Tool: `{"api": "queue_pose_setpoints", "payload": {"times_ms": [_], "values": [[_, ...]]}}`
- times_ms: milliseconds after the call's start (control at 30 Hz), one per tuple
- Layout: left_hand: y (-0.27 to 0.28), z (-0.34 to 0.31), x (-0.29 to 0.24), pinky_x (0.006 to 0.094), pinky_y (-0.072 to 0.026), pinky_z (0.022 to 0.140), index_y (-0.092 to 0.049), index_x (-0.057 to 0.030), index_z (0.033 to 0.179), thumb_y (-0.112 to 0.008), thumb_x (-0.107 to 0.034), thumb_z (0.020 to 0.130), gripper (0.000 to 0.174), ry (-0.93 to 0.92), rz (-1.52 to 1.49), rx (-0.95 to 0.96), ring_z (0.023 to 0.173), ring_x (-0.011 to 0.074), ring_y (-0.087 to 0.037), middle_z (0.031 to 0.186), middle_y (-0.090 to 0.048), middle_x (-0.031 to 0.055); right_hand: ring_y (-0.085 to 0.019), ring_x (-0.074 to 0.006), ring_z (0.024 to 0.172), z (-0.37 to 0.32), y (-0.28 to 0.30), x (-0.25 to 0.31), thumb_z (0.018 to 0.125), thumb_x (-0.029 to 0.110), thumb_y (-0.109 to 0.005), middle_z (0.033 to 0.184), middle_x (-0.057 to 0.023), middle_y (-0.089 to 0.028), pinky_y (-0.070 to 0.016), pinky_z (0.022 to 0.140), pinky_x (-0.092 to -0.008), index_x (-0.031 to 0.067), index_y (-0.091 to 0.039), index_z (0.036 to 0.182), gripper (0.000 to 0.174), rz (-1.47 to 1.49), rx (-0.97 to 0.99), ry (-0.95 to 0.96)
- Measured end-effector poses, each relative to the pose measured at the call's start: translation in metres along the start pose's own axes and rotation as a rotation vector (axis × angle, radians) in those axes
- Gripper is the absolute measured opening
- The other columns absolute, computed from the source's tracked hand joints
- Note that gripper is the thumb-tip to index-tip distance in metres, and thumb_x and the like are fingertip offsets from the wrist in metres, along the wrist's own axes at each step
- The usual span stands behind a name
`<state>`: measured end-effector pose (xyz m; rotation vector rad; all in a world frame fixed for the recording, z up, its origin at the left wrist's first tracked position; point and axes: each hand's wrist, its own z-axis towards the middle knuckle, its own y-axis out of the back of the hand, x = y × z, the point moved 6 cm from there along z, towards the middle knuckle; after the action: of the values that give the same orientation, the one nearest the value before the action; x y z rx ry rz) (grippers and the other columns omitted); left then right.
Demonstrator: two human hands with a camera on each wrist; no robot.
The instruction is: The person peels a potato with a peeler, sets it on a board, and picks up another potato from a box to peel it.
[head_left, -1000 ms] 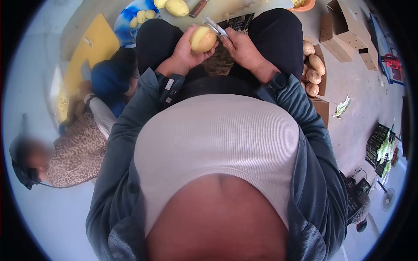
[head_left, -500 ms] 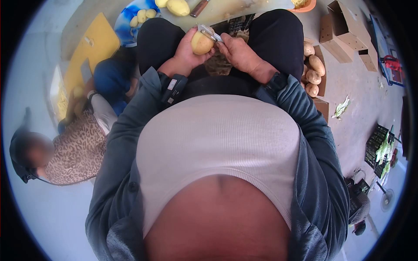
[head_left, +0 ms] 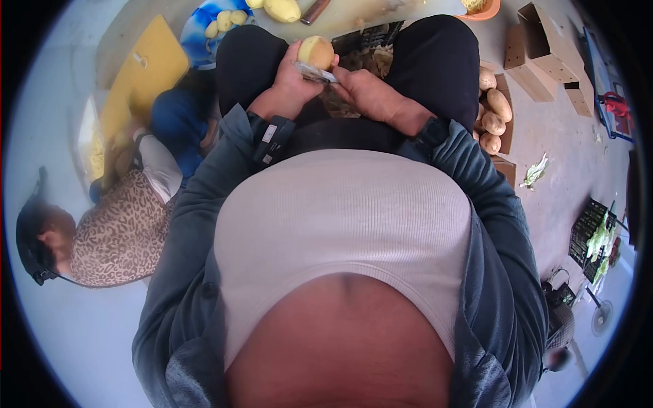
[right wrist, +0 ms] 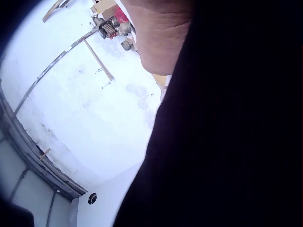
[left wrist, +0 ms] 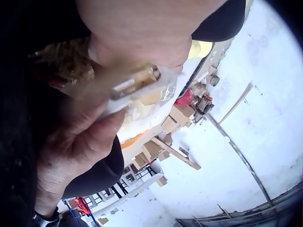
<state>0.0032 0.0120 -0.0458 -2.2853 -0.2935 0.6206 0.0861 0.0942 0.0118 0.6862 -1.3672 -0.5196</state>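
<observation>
In the head view my left hand (head_left: 290, 85) grips a partly peeled potato (head_left: 317, 51) above the lap, pale yellow with a browner patch of skin. My right hand (head_left: 373, 94) pinches the handle of a metal peeler (head_left: 315, 72), whose head lies along the potato's near side by the left fingers. The left wrist view has the peeler (left wrist: 137, 90) close up and blurred, overlapping the potato, with the right hand (left wrist: 87, 142) behind it. Only a bit of the right hand (right wrist: 163, 35) shows in the right wrist view; darkness covers much of the rest.
Below the hands, peelings (head_left: 374, 62) lie between the knees. Unpeeled potatoes (head_left: 498, 104) fill a box at right, near cardboard boxes (head_left: 534, 58). Peeled potatoes (head_left: 282, 9) and a brown handle (head_left: 315, 11) lie ahead. Another person (head_left: 122, 231) sits at left.
The peeler has swept from the potato's far right side across it to its near side, toward the body. The right hand moved slightly nearer with it; the left hand keeps hold of the potato.
</observation>
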Motion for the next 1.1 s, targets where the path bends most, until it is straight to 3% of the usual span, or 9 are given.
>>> {"api": "queue_pose_setpoints", "payload": {"times_ms": [167, 267, 333, 367, 500, 600, 667, 700, 1100], "values": [[-0.005, -0.002, -0.005, 0.0441, -0.0470, 0.086, -0.050, -0.0039, 0.115, -0.046, -0.046, 0.090, 0.050, 0.046, -0.173, 0.102, 0.100, 0.0345, -0.052, 0.110, -0.054, 0.0164, -0.059, -0.0416, 0.074, -0.002, 0.000, -0.003, 0.088, 0.020, -0.052, 0.077, -0.0253, -0.059, -0.0483, 0.067, -0.0458, -0.0022, -0.050, 0.096, 0.023, 0.131, 0.031, 0.040], [-0.005, -0.004, -0.009, 0.0428, -0.0475, 0.085, -0.050, -0.0041, 0.116, -0.050, -0.047, 0.088, 0.051, -0.045, -0.091, 0.028, 0.101, 0.0345, -0.052, 0.110, -0.054, 0.0159, -0.061, -0.0328, 0.064, -0.002, 0.015, -0.002, 0.090, 0.020, -0.052, 0.070, -0.0168, -0.061, -0.0489, 0.059, -0.0384, -0.0007, -0.051, 0.092, 0.021, 0.306, -0.059, 0.095], [-0.006, -0.003, -0.007, 0.0422, -0.0474, 0.085, -0.050, -0.0047, 0.116, -0.052, -0.047, 0.087, 0.051, -0.010, -0.082, 0.044, 0.102, 0.0342, -0.052, 0.110, -0.054, 0.0159, -0.042, -0.0083, 0.044, -0.005, 0.023, -0.026, 0.095, 0.022, -0.048, 0.057, -0.0002, -0.043, -0.0358, 0.040, -0.0241, 0.0045, -0.049, 0.087, 0.019, 0.736, -0.263, -0.274], [-0.008, -0.004, -0.005, 0.0416, -0.0472, 0.085, -0.050, -0.0053, 0.117, -0.054, -0.046, 0.086, 0.052, 0.029, -0.072, 0.058, 0.103, 0.0338, -0.052, 0.111, -0.054, 0.0158, -0.036, -0.0039, 0.042, -0.007, 0.024, -0.033, 0.096, 0.023, -0.046, 0.057, 0.0043, -0.042, -0.0299, 0.036, -0.0198, 0.0075, -0.050, 0.085, 0.020, 0.903, -0.299, -0.402], [-0.013, -0.010, -0.001, 0.0409, -0.0480, 0.080, -0.051, -0.0063, 0.115, -0.055, -0.045, 0.086, 0.049, 0.057, -0.016, 0.088, 0.101, 0.0344, -0.053, 0.110, -0.055, 0.0139, -0.037, -0.0044, 0.042, -0.011, 0.025, -0.049, 0.095, 0.024, -0.047, 0.057, 0.0046, -0.042, -0.0308, 0.036, -0.0208, 0.0061, -0.050, 0.084, 0.021, 0.954, -0.389, -0.462], [-0.011, -0.010, 0.000, 0.0408, -0.0481, 0.079, -0.050, -0.0063, 0.116, -0.055, -0.045, 0.086, 0.049, 0.088, 0.063, 0.125, 0.098, 0.0343, -0.054, 0.110, -0.055, 0.0148, -0.045, -0.0127, 0.044, -0.009, 0.041, -0.034, 0.094, 0.023, -0.050, 0.059, -0.0024, -0.049, -0.0379, 0.042, -0.0259, 0.0032, -0.050, 0.085, 0.022, 0.429, -0.476, -0.199], [-0.011, -0.011, 0.002, 0.0388, -0.0487, 0.076, -0.051, -0.0065, 0.116, -0.055, -0.045, 0.086, 0.049, 0.125, 0.128, 0.158, 0.092, 0.0337, -0.056, 0.106, -0.057, 0.0152, -0.056, -0.0394, 0.063, -0.010, 0.043, -0.018, 0.090, 0.021, -0.053, 0.067, -0.0206, -0.056, -0.0451, 0.060, -0.0428, 0.0004, -0.049, 0.090, 0.021, 0.229, -0.423, -0.143], [-0.010, -0.011, 0.001, 0.0388, -0.0487, 0.076, -0.051, -0.0065, 0.116, -0.055, -0.045, 0.086, 0.049, 0.124, 0.128, 0.159, 0.092, 0.0337, -0.056, 0.106, -0.057, 0.0152, -0.057, -0.0414, 0.067, -0.010, 0.044, -0.018, 0.090, 0.021, -0.053, 0.068, -0.0219, -0.057, -0.0455, 0.060, -0.0444, 0.0010, -0.050, 0.089, 0.020, 0.165, -0.408, -0.166], [-0.002, -0.013, 0.005, 0.0315, -0.0499, 0.063, -0.054, -0.0098, 0.111, -0.056, -0.048, 0.085, 0.047, 0.170, 0.246, 0.136, 0.082, 0.0292, -0.059, 0.099, -0.059, 0.0153, -0.057, -0.0440, 0.076, -0.008, 0.037, -0.007, 0.091, 0.022, -0.050, 0.076, -0.0259, -0.059, -0.0457, 0.066, -0.0476, -0.0005, -0.046, 0.088, 0.023, 0.080, -0.218, -0.139]]}}
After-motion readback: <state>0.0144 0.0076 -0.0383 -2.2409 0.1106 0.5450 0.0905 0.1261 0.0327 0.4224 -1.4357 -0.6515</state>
